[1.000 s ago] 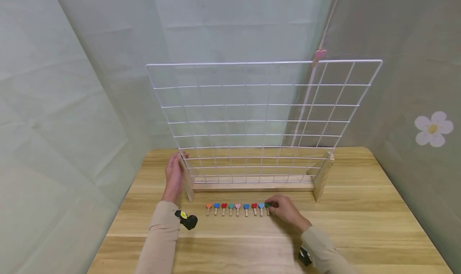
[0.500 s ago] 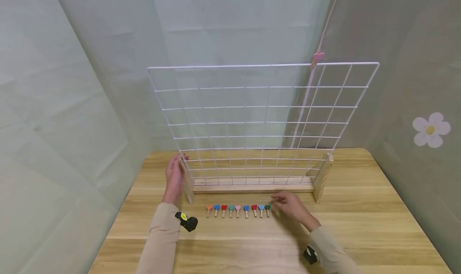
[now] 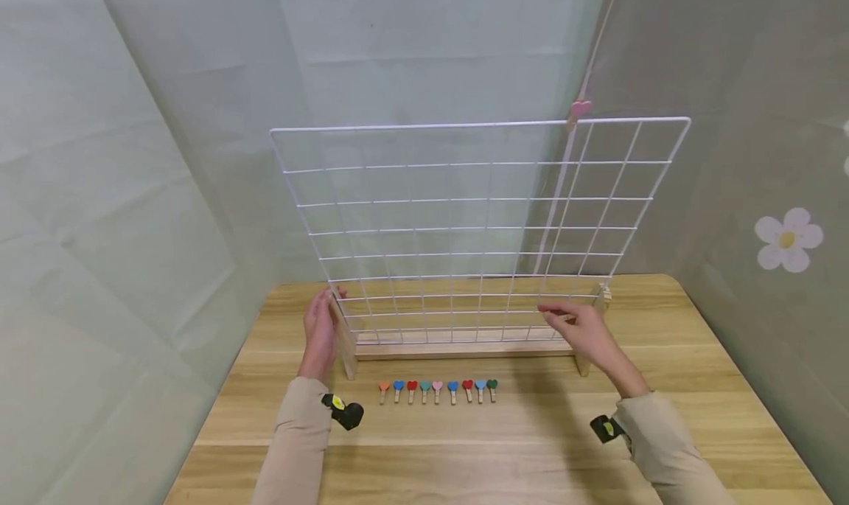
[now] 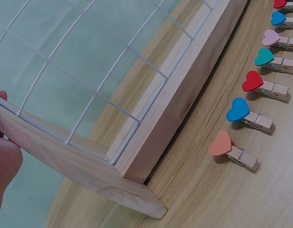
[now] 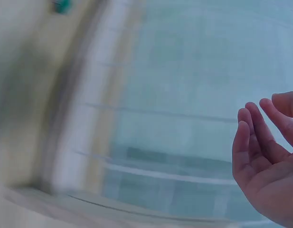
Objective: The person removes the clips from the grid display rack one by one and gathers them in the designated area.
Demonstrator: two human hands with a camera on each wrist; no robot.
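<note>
A white wire grid (image 3: 464,225) stands upright in a wooden base (image 3: 464,349) on the table. My left hand (image 3: 323,313) rests flat against the outer side of the base's left foot (image 4: 80,166), fingers straight. My right hand (image 3: 564,317) hovers in front of the grid's lower right part near the right foot (image 3: 582,365), fingers loosely spread and holding nothing; the blurred right wrist view shows the right hand (image 5: 267,152) bare. Several heart-topped clothespins (image 3: 438,389) lie in a row before the base, with the orange one (image 4: 221,144) leftmost.
A pink heart clip (image 3: 580,108) sits on the grid's top wire, on a pale ribbon that runs up and down past it. Pale curtain walls close in the table on three sides; a flower sticker (image 3: 788,239) is on the right one. The wooden table (image 3: 696,387) stretches to the right.
My right hand let go of the green clothespin at the row's right end and rose up and right towards the grid's lower right. The left hand has stayed on the foot.
</note>
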